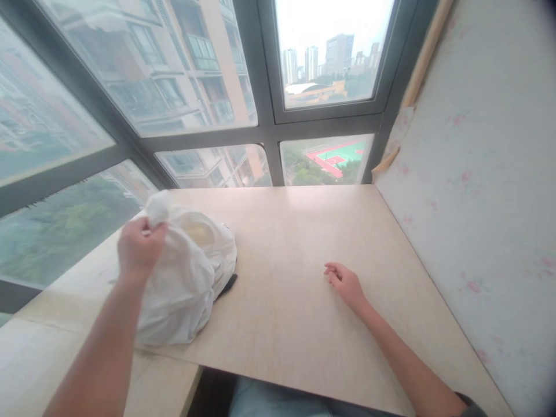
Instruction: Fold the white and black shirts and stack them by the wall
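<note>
Note pale beige, faintly streaked table (282,324); on it, white cloth bundle (178,289); right of the table, off-white wallpaper (490,174) with pink flowers; beyond the table, dark-grey window frame (268,132), red-and-green sports court (339,157).

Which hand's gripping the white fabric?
The left hand, closed on the gathered top of the white fabric. The right hand is apart from it, over the tabletop, with nothing visible in its grasp.

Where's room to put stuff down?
Bare tabletop lies between the white cloth bundle and the right hand, and behind that hand up to the window. The left side is crowded: the left hand holds the bundle there.
</note>
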`<state>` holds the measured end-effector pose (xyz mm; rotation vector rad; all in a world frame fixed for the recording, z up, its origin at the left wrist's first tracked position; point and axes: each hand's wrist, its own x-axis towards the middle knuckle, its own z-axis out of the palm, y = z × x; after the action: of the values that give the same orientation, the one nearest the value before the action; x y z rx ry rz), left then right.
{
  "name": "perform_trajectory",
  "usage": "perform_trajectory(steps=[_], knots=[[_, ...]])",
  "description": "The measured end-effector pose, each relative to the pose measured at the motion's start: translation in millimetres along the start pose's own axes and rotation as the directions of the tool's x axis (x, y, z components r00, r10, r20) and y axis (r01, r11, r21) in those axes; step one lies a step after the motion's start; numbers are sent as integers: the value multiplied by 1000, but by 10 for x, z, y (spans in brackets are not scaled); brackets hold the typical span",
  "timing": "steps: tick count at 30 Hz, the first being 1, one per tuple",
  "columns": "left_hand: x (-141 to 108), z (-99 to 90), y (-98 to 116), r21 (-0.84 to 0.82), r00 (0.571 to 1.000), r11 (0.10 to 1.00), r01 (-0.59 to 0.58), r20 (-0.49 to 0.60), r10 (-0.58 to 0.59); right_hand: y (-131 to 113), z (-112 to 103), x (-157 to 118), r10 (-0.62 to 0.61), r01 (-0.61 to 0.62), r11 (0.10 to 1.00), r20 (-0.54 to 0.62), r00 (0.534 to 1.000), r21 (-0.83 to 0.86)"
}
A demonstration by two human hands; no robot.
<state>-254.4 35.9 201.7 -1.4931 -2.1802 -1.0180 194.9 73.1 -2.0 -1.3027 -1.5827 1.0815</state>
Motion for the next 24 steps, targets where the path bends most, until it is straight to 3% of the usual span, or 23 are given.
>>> perform_trajectory(steps=[4,8,12,14,15,17,19,20,22,24], knots=[[-516,433,-256,171,984,985,37,168,-66,10,15,-37,-23,23,999,7,1000,-34],[-616,508,-255,293,982,955,-35,185,-20,-3,0,-49,-27,27,999,8,1000,-39],[-644,385,147,103,992,988,-115,68,109,-63,23,-62,-14,13,999,-22,1000,-42],[-849,385,488,-129,981,988,-87,160,108,-146,85,-104,-10,8,999,-50,999,-33],[-997,407,674,-254,954,966,-38,277,110,-203,128,-141,-13,12,1000,-56,998,-16],[-1335,491,1036,-458,842,887,53,499,208,-336,220,-246,-31,32,999,-39,999,39],[-1664,616,1340,-572,735,810,126,602,311,-460,299,-375,-55,55,994,-9,998,98],[-1811,692,1457,-605,702,778,167,628,337,-504,326,-439,-61,61,991,-5,998,122],[-2061,862,1616,-633,674,740,229,651,349,-539,354,-544,-64,65,987,-12,998,149],[-2265,1040,1687,-631,680,742,227,648,343,-496,357,-604,-66,68,988,-18,998,141]])
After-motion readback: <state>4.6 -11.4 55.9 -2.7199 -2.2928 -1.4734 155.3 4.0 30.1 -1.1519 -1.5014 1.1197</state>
